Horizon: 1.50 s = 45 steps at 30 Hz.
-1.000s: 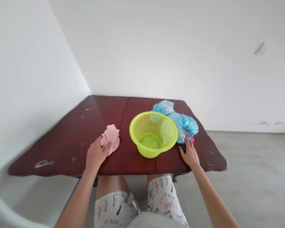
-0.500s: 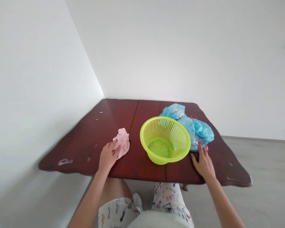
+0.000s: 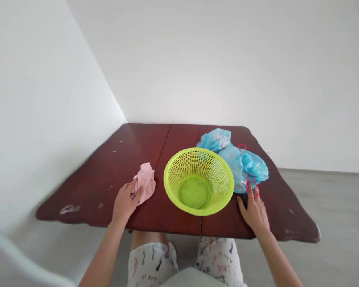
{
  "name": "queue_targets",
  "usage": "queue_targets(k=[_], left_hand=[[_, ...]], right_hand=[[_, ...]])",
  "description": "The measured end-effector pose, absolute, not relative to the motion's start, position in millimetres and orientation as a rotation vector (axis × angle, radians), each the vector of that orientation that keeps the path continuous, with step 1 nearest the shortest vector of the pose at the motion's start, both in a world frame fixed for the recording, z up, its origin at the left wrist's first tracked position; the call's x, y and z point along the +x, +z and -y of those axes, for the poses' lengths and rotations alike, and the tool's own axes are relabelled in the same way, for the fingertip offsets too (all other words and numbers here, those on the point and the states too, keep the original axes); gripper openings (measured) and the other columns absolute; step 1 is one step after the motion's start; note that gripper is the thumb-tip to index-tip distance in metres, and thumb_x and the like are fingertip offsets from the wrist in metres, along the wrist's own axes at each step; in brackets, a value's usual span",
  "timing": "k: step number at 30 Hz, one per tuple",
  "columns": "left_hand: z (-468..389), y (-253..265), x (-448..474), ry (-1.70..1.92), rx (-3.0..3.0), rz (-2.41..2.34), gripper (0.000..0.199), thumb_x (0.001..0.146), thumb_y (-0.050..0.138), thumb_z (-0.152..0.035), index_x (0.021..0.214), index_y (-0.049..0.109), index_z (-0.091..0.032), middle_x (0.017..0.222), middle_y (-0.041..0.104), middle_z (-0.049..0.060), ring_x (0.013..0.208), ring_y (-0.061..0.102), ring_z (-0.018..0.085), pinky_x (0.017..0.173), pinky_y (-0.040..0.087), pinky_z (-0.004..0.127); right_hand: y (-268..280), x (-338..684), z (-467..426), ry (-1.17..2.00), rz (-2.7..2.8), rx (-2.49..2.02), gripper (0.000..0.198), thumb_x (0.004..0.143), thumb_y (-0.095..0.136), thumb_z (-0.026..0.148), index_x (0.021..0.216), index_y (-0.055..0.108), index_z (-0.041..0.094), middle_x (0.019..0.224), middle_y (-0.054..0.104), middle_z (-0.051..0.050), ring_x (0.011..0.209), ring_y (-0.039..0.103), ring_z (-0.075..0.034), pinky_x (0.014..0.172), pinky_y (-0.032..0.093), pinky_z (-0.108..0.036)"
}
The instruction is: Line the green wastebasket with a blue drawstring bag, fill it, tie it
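Observation:
My left hand [image 3: 126,202] is closed on the near side of a crumpled pink cloth [image 3: 146,181], which rests on the dark red wooden table [image 3: 173,219]. Flat on the tabletop at the right, my right hand [image 3: 254,211] has its fingers spread. Its fingertips touch or lie just beside the red drawstring [image 3: 257,190] of a blue plastic bag [image 3: 235,161]. Between my hands stands a yellow-green plastic basket [image 3: 167,187] with mesh sides and nothing inside. It partly hides the bag.
Another blue bag [image 3: 214,139], with pale contents showing through, lies behind the basket. Small white scraps [image 3: 120,141] and a pale worn mark [image 3: 70,209] are on the table's left part. White walls [image 3: 197,63] border the back and left.
The view has shifted slightly, so the table and things appear a little further left and lower. My hands keep their places on the cloth and by the drawstring.

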<state>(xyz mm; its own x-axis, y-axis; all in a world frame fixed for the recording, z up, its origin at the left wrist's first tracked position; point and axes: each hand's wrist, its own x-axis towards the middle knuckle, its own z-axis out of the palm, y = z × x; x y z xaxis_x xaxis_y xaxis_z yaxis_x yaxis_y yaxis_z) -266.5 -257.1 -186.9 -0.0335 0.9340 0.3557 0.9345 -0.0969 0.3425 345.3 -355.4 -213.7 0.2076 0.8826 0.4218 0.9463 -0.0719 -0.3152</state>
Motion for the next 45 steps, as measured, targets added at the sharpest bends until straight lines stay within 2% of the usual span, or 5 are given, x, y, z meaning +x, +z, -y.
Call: queue_targets(k=[6,12,34,39,45], left_hand=[[258.5,-182.3,-263.2,-0.768,-2.164,2.166,0.068,0.116,0.051,-0.066,0.16,0.071,-0.019,0.141,0.076,0.019,0.128,0.071,0.04,0.113,0.058,0.052],[259.9,-182.8,-261.9,-0.76,-2.144,2.216,0.069,0.116,0.051,-0.066,0.162,0.069,-0.018,0.145,0.074,0.019,0.132,0.069,0.041,0.116,0.056,0.052],[258.2,-185.1,-265.9,-0.783,-2.204,2.152,0.069,0.116,0.049,-0.065,0.16,0.071,-0.017,0.141,0.075,0.02,0.128,0.07,0.041,0.114,0.057,0.053],[256.4,-182.8,-265.2,-0.79,-2.222,2.132,0.066,0.116,0.051,-0.064,0.16,0.072,-0.018,0.14,0.076,0.019,0.127,0.071,0.04,0.114,0.056,0.051],[255.0,-183.1,-265.7,-0.813,-2.227,2.117,0.068,0.116,0.05,-0.065,0.162,0.071,-0.018,0.139,0.076,0.019,0.125,0.071,0.04,0.112,0.056,0.052]], right_hand=[[-213.3,346.2,356.1,-0.073,1.669,-2.029,0.093,0.118,0.057,0.054,0.193,0.017,0.017,0.191,0.034,-0.029,0.169,0.05,-0.052,0.127,0.056,-0.072],[-207.9,344.2,357.1,-0.042,1.687,-2.016,0.094,0.118,0.055,0.051,0.194,0.009,0.02,0.194,0.03,-0.026,0.174,0.043,-0.049,0.13,0.053,-0.07],[-215.1,349.9,354.2,-0.119,1.706,-2.059,0.088,0.118,0.051,0.055,0.191,0.022,0.015,0.186,0.041,-0.031,0.162,0.056,-0.051,0.124,0.056,-0.069],[-216.4,351.2,353.7,-0.14,1.732,-2.039,0.091,0.116,0.051,0.054,0.193,0.014,0.02,0.188,0.039,-0.029,0.162,0.056,-0.051,0.12,0.057,-0.07],[-217.0,350.6,353.6,-0.118,1.705,-2.072,0.088,0.117,0.049,0.054,0.192,0.019,0.018,0.187,0.04,-0.03,0.162,0.056,-0.05,0.121,0.057,-0.069]])
